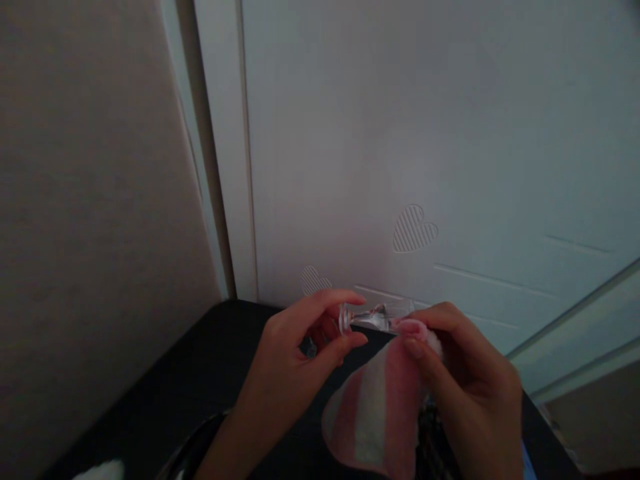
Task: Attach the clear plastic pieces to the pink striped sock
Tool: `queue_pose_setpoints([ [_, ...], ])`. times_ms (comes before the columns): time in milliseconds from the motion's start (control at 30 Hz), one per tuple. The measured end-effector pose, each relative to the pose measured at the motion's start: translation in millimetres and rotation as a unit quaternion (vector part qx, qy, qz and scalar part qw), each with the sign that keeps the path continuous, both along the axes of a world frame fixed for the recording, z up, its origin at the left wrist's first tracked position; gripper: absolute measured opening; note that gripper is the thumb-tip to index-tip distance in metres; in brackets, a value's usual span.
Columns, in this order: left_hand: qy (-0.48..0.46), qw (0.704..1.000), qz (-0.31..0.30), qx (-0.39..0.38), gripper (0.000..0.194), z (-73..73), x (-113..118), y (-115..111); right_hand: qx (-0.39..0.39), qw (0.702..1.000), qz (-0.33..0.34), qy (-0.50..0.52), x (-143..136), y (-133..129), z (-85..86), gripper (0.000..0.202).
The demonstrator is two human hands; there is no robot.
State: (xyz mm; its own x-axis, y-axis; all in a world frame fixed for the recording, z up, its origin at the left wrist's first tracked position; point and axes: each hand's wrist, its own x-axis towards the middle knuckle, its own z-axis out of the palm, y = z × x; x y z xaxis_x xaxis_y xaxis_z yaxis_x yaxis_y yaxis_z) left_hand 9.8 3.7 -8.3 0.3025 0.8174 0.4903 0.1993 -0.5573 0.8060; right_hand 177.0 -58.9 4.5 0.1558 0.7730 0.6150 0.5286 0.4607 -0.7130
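Note:
My left hand (305, 343) holds a small clear stemmed glass (373, 316) on its side, with thumb and forefinger around its round foot. The bowl end points right. In my right hand (467, 370) a pink-and-white striped cloth (373, 413) is pinched between thumb and fingers. A bunched pink part of this cloth touches the bowl end of the glass, and the rest hangs down. Whether any cloth sits inside the bowl, I cannot tell.
Beneath my hands is a dark tabletop (200, 353). A white panel (350, 147) with embossed hearts rises behind it, and a beige wall (100, 200) stands on the left. A glossy dark object (193, 443) and something white (100, 471) lie at the lower left.

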Motion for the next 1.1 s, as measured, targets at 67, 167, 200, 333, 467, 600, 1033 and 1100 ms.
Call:
queue_pose_setpoints([
  [67,-0.004,1.0,0.0,-0.001,0.026,0.9,0,-1,0.001,1.0,-0.004,-0.002,0,-1,0.3,0.006],
  [167,-0.012,1.0,-0.003,-0.002,0.027,2.2,0,-2,0.005,1.0,-0.01,-0.007,0,-1,1.6,0.007],
  [200,-0.016,1.0,-0.004,-0.002,0.027,2.4,0,-2,0.006,1.0,-0.012,-0.007,0,-2,2.0,0.007],
  [333,-0.038,0.999,-0.007,-0.004,0.029,2.4,1,-2,0.001,1.0,-0.015,-0.004,1,-1,1.1,0.006],
  [467,-0.062,0.998,-0.015,-0.01,0.029,2.7,1,-3,-0.009,1.0,-0.014,-0.005,3,2,-1.8,0.005],
  [600,-0.114,0.99,-0.068,-0.047,0.029,5.6,0,-9,-0.029,0.999,-0.023,-0.017,6,4,-0.9,0.004],
  [1033,-0.267,0.9,-0.265,-0.221,0.014,6.5,7,-16,-0.051,0.995,-0.033,-0.081,7,8,0.0,0.006],
  [1100,-0.265,0.904,-0.256,-0.216,0.014,7.0,4,-13,-0.04,0.996,-0.043,-0.07,8,7,0.3,0.006],
])
